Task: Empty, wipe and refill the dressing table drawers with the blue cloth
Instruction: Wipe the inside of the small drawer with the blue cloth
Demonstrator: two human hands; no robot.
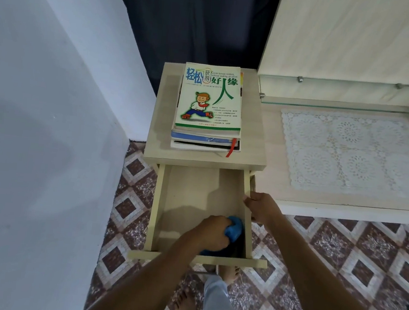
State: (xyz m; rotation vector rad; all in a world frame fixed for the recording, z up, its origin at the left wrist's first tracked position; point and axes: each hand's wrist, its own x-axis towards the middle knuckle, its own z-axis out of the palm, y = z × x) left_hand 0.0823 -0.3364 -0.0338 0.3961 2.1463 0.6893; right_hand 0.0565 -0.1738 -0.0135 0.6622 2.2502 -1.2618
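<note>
The light wooden drawer (189, 193) is pulled out from under the small side unit (162, 115), and its floor is bare. My left hand (211, 232) is inside it near the front right corner, shut on the bunched blue cloth (234, 228), which presses on the drawer floor. My right hand (262, 207) grips the drawer's right side wall (247, 184). A stack of books (209, 107) lies on top of the unit.
A white wall (39, 112) stands close on the left, a dark curtain (199, 28) behind the unit. The dressing table top (271, 161) with a lace mat (350, 152) and glass shelf (342, 106) lies to the right. My bare feet (186, 307) stand on the patterned tiles.
</note>
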